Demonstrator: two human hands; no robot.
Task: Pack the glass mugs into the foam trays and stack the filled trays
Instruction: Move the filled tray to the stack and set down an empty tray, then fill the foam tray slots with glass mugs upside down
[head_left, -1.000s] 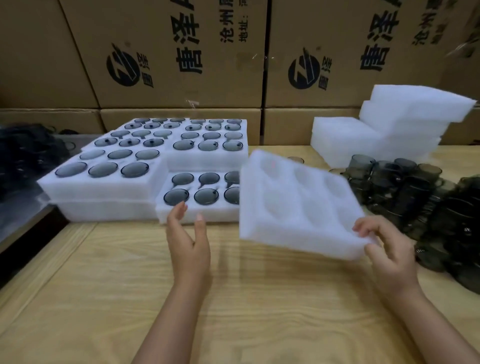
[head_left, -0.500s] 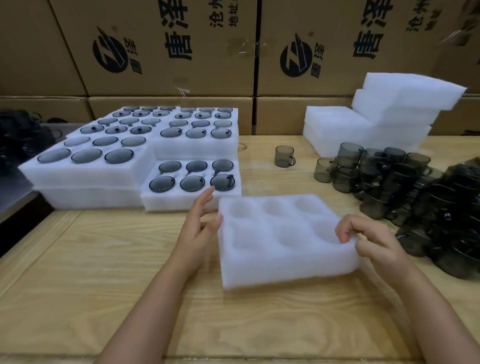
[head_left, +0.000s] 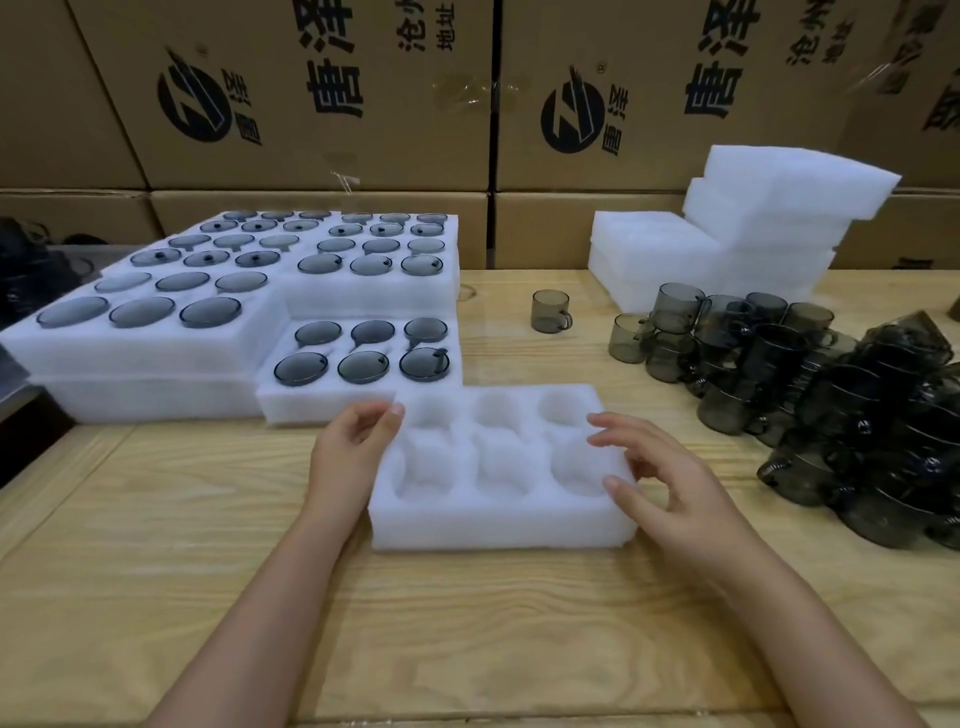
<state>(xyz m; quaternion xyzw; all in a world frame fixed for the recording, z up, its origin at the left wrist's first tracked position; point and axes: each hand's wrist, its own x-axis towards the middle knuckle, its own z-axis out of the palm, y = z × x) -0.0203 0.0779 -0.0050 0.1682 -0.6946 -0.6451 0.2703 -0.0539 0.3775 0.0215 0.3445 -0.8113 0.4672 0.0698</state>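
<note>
**Placement of an empty tray, head view.** The empty foam tray now lies flat on the tabletop at the centre of the frame, its six pockets facing up and all vacant. One second earlier it was held tilted in the air at its right edge. Half a second earlier it had reached the wood but sat askew, with a hand on either side. Since then it has been squared up and shifted so that its upper left corner sits just beside the nearest filled tray.

The left hand rests against the tray's left wall, its fingers loosely bent and closed round nothing. The right hand hovers at the right rim with fingers spread and slack. Its thumb seems to touch the foam, but it no longer grips, which reads as a release.

The glass mugs wait in a loose heap at the right of the frame, and a single mug stands apart above the tray. Filled trays are stacked at the left, and spare foam is piled at the upper right, before the cardboard cartons.

*Interpretation.* The placing step appears complete. The tray is stable and within easy reach of the heap, so loading of its pockets can probably begin, most readily with the right hand.
</note>
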